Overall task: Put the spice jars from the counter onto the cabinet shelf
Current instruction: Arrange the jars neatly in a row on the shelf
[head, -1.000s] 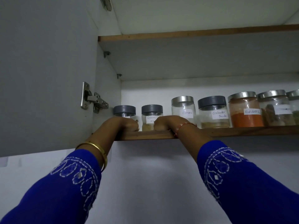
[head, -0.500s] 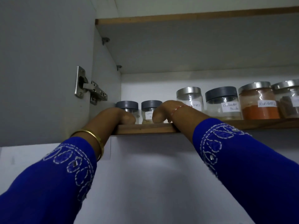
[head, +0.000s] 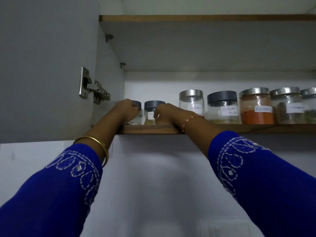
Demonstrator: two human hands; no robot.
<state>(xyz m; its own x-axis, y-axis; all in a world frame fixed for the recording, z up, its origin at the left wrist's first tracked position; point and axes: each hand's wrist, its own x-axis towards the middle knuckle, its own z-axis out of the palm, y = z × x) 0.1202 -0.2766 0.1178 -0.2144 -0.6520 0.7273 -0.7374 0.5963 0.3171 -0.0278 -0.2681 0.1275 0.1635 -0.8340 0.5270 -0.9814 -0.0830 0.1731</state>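
Both hands staying up on brown wooden cabinet shelf [head: 239, 128], hardly moving since a second ago. Left hand [head: 127, 109] curling shut around leftmost small grey-lidded glass spice jar [head: 137, 115]; right hand [head: 168, 115] closing on neighbouring grey-lidded jar [head: 152, 110], nudging both into row. Placement nearly finishing.

blue sleeves [head: 266, 177] with white stitched loops, gold bangle [head: 97, 142], orange-red powder jar [head: 256, 106], brown-edged shelf [head: 239, 126]

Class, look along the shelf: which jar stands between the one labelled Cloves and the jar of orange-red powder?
In the head view, one jar: the grey-lidded jar labelled Coriander Powder, between the Cloves jar and the orange-red powder jar.
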